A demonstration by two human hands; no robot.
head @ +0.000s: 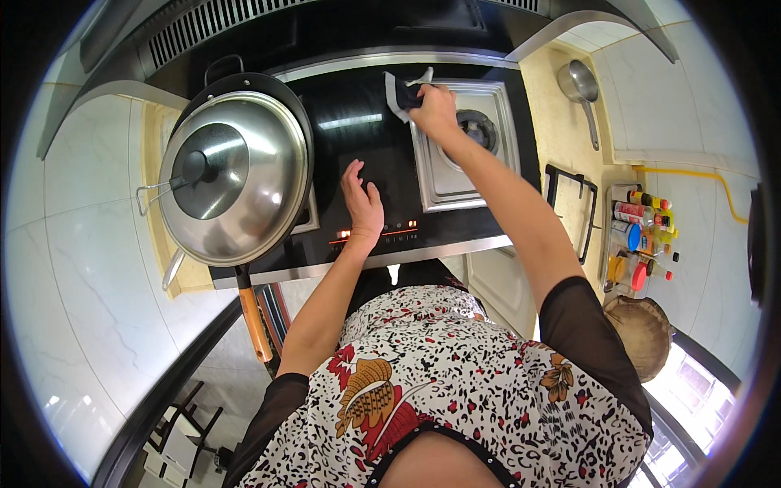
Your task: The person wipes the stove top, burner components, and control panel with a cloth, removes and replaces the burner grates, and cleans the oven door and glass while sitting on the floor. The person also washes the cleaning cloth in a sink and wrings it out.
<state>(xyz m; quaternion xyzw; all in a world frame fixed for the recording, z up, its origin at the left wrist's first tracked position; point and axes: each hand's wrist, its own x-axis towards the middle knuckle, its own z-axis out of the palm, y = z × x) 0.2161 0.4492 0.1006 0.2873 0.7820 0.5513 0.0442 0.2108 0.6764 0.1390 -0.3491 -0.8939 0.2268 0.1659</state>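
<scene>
My right hand (436, 113) grips a dark cloth with pale edges (403, 96). The cloth rests at the upper left corner of the steel burner tray (433, 183), at the back of the black glass cooktop (329, 140). Just below and right of that hand sits the bare gas burner (479, 131), without its pan support. My left hand (363, 198) hovers over or touches the glass near the lit control panel (399, 230); contact cannot be made out. Its fingers are apart and hold nothing.
At left, a wok with a wooden handle (253, 323) bears a domed steel lid (268, 158). To the right are a black pan support (573, 207), a steel ladle or small pot (579, 82), a rack of condiment bottles (634, 213) and a round wooden board (637, 335). A range hood (341, 30) overhangs the back.
</scene>
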